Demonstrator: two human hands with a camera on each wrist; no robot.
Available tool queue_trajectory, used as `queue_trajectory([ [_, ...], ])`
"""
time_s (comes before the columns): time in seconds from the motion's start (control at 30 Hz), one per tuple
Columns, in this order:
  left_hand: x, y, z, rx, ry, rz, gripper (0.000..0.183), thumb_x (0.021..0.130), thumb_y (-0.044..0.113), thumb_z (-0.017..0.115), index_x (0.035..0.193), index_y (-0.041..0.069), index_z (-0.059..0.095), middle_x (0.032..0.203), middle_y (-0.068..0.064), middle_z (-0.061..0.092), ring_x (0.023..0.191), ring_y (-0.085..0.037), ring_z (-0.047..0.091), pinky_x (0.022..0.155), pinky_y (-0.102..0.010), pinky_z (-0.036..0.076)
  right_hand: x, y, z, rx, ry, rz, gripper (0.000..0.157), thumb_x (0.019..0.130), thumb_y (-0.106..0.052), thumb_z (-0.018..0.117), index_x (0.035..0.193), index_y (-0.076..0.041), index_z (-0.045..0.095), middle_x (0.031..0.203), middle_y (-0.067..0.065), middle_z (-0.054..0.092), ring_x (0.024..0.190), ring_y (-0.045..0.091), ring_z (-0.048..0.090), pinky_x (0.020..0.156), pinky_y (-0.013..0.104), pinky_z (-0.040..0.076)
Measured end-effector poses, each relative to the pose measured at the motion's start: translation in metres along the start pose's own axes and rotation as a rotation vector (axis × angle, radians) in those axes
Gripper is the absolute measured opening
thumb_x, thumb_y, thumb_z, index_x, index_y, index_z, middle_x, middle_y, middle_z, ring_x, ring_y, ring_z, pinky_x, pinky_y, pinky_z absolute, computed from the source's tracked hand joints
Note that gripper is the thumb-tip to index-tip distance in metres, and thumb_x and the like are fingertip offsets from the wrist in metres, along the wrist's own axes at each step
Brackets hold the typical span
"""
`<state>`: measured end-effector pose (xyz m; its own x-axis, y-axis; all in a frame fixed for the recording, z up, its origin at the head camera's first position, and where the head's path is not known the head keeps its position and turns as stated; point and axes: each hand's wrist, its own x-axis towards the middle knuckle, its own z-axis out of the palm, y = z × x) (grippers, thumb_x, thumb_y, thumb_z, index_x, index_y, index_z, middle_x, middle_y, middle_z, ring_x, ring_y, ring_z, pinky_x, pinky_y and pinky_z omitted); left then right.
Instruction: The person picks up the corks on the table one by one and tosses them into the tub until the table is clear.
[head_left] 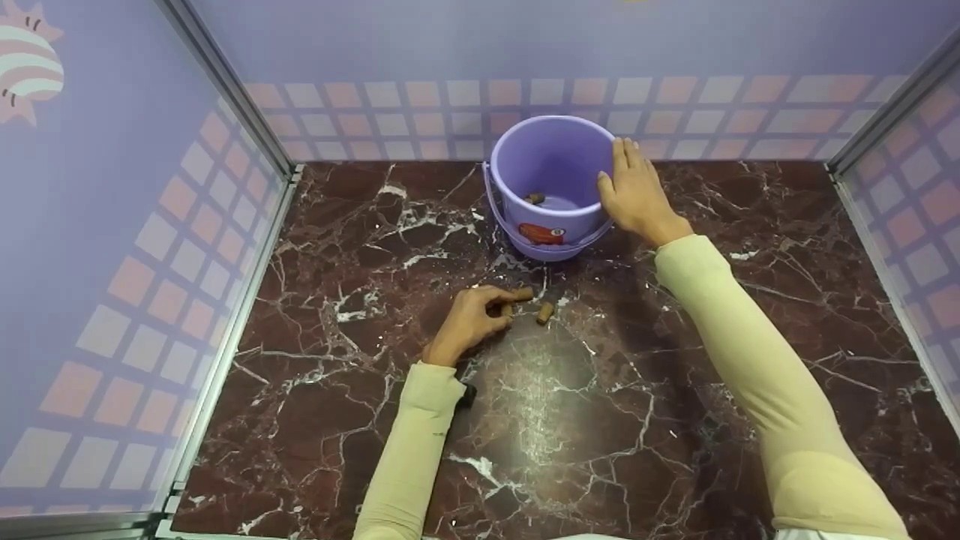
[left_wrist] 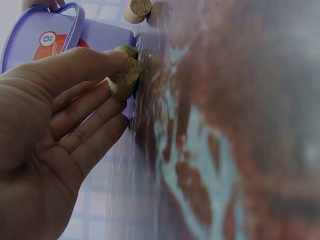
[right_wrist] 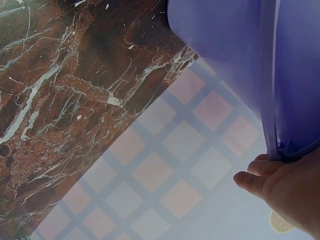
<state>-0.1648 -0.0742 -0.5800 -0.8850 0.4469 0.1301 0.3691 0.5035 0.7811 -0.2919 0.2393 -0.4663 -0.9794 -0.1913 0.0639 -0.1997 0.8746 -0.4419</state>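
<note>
My left hand (head_left: 471,315) is low over the dark marbled table, pinching a cork (left_wrist: 124,80) between thumb and index finger; the other fingers stretch out beneath it. Right by those fingertips lies a second cork (head_left: 523,294), partly hidden behind the held one in the left wrist view. A third cork (head_left: 545,313) lies just to the right. Farther back stands a purple bucket (head_left: 551,232), upright, its handle lowered toward the front. My right hand (head_left: 637,196) holds the bucket's right rim, thumb over the edge and fingers along the outside. Inside, at the bottom, a brown cork (head_left: 535,199) shows.
Purple panels with pink and white squares enclose the back (head_left: 420,97), left (head_left: 172,225) and right (head_left: 930,195) of the table (head_left: 315,420). The bucket stands close to the back panel. Metal strips run along the table's left and right edges.
</note>
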Motion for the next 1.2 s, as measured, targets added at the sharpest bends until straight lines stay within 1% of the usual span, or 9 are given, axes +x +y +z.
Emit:
queue_trajectory([
  [0.13, 0.0013, -0.0004, 0.0023, 0.028, 0.008, 0.013, 0.031, 0.084, -0.002, 0.083, 0.115, 0.000, 0.080, 0.110, -0.011, 0.077, 0.102, -0.027, 0.072, 0.097, -0.040, 0.058, -0.0002, -0.0001, 0.0002, 0.001, 0.001, 0.003, 0.073, 0.110, -0.029, 0.035, 0.163, 0.015, 0.011, 0.169, 0.037, 0.012, 0.159, 0.049, 0.009, 0.131, 0.054, 0.004],
  [0.37, 0.0030, -0.0015, 0.0045, 0.018, 0.000, 0.019, 0.033, 0.084, -0.002, 0.084, 0.116, -0.001, 0.079, 0.114, -0.013, 0.077, 0.105, -0.028, 0.072, 0.098, -0.038, 0.058, -0.0009, -0.0001, 0.0012, -0.004, 0.005, 0.000, 0.073, 0.110, -0.030, 0.035, 0.163, 0.015, 0.012, 0.169, 0.037, 0.013, 0.159, 0.049, 0.010, 0.131, 0.055, 0.006],
  [0.47, 0.0036, -0.0009, 0.0047, 0.026, -0.001, 0.026, 0.031, 0.083, -0.002, 0.083, 0.115, -0.002, 0.079, 0.112, -0.013, 0.077, 0.102, -0.028, 0.072, 0.096, -0.039, 0.058, -0.0007, 0.0004, 0.0021, -0.009, 0.013, -0.003, 0.072, 0.109, -0.028, 0.036, 0.162, 0.015, 0.014, 0.169, 0.038, 0.014, 0.158, 0.050, 0.011, 0.131, 0.056, 0.007],
  [0.67, 0.0041, 0.0002, 0.0052, 0.034, -0.013, 0.042, 0.029, 0.083, -0.005, 0.083, 0.113, -0.004, 0.079, 0.106, -0.013, 0.076, 0.094, -0.026, 0.071, 0.088, -0.038, 0.060, -0.0006, 0.0005, 0.0014, -0.003, 0.016, -0.007, 0.072, 0.109, -0.027, 0.037, 0.162, 0.016, 0.013, 0.169, 0.038, 0.014, 0.158, 0.051, 0.011, 0.131, 0.055, 0.007],
  [0.83, 0.0043, 0.0007, 0.0062, 0.072, 0.005, 0.065, 0.023, 0.084, -0.004, 0.080, 0.107, -0.003, 0.081, 0.101, -0.010, 0.076, 0.089, -0.024, 0.071, 0.084, -0.036, 0.060, -0.0011, 0.0003, 0.0005, -0.003, -0.001, 0.002, 0.073, 0.110, -0.029, 0.035, 0.163, 0.014, 0.011, 0.170, 0.037, 0.012, 0.159, 0.049, 0.009, 0.131, 0.055, 0.005],
  [0.97, 0.0042, 0.0005, 0.0069, 0.085, 0.020, 0.076, 0.022, 0.082, -0.003, 0.079, 0.104, -0.002, 0.081, 0.098, -0.009, 0.077, 0.085, -0.022, 0.071, 0.079, -0.036, 0.060, -0.0011, 0.0005, 0.0008, -0.007, -0.008, 0.006, 0.073, 0.110, -0.030, 0.033, 0.163, 0.014, 0.011, 0.170, 0.037, 0.012, 0.159, 0.048, 0.009, 0.131, 0.055, 0.005],
  [1.03, 0.0042, 0.0008, 0.0069, 0.084, 0.020, 0.074, 0.022, 0.082, -0.003, 0.080, 0.104, -0.002, 0.081, 0.098, -0.009, 0.077, 0.086, -0.022, 0.071, 0.080, -0.036, 0.061, -0.0012, 0.0001, 0.0007, -0.006, -0.005, 0.005, 0.073, 0.110, -0.030, 0.033, 0.163, 0.014, 0.011, 0.169, 0.037, 0.012, 0.159, 0.049, 0.009, 0.131, 0.055, 0.005],
  [1.2, 0.0049, 0.0017, 0.0061, 0.092, 0.012, 0.054, 0.022, 0.083, -0.001, 0.083, 0.105, -0.002, 0.081, 0.098, -0.009, 0.077, 0.090, -0.023, 0.072, 0.086, -0.036, 0.060, -0.0008, -0.0007, 0.0005, -0.006, 0.007, 0.001, 0.072, 0.110, -0.029, 0.035, 0.163, 0.015, 0.012, 0.169, 0.038, 0.014, 0.159, 0.050, 0.011, 0.131, 0.054, 0.005],
])
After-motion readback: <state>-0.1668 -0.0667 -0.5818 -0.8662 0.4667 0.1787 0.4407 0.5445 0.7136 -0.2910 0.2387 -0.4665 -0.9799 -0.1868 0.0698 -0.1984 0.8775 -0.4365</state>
